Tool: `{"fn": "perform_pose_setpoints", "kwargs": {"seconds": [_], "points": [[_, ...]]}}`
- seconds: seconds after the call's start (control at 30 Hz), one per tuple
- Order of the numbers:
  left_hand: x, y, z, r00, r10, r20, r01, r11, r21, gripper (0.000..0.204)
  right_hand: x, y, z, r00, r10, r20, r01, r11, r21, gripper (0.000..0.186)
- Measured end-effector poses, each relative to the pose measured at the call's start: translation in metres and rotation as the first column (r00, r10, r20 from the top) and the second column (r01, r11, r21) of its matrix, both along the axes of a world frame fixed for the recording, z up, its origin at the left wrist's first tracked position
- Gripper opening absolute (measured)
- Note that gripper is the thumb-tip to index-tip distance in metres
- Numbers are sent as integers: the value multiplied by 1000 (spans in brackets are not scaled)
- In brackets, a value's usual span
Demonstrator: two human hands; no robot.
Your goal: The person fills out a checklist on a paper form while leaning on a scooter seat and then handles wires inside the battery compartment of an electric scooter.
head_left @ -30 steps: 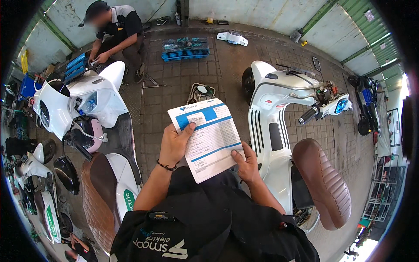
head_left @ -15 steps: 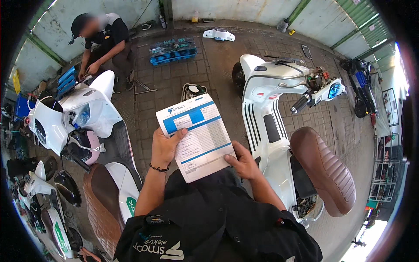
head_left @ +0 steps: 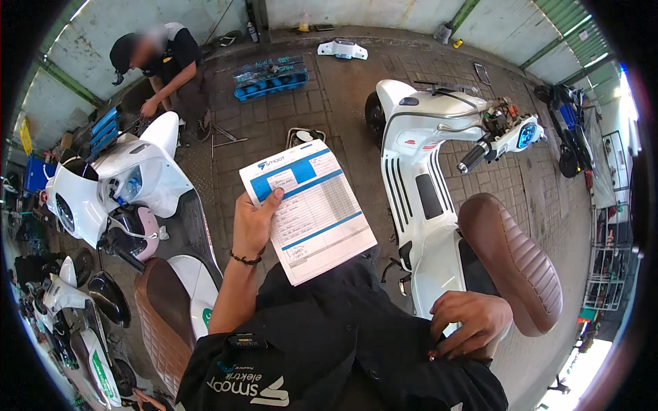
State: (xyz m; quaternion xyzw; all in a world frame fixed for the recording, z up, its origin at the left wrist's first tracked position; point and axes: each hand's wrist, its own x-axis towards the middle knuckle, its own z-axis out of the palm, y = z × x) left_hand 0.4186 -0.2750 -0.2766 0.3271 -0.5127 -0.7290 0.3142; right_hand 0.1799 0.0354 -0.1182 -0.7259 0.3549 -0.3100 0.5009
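My left hand (head_left: 252, 220) grips a sheaf of white printed forms (head_left: 312, 212) with blue bands, thumb over the front near the left edge. My right hand (head_left: 473, 318) is off the papers, its fingers curled at the chest of my black shirt (head_left: 295, 342), pinched around a small reddish item that I cannot make out. A white scooter (head_left: 418, 185) with a brown seat (head_left: 510, 264) stands to my right. Another white scooter (head_left: 154, 178) with a brown seat (head_left: 161, 308) stands to my left.
A co-worker (head_left: 178, 72) squats at the upper left beside the left scooter. A blue-and-black case (head_left: 271, 79) and a white panel (head_left: 343, 50) lie near the back wall. A dark blue scooter (head_left: 569, 130) and a metal rack (head_left: 603, 274) stand at the right.
My right hand has let go of the papers and moved down and right to my chest. The papers, held in my left hand, have shifted slightly up and left in the picture.
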Motion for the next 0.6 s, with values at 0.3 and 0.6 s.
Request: {"fn": "perform_pose_setpoints", "kwargs": {"seconds": [0.3, 0.6], "points": [[-6, -3, -6, 998, -28, -48, 29, 999, 23, 31, 27, -11, 23, 953, -244, -178, 212, 960, -182, 22], [-7, 0, -1, 998, -51, -27, 50, 999, -8, 32, 34, -22, 26, 944, -241, -225, 190, 955, -228, 27]]}}
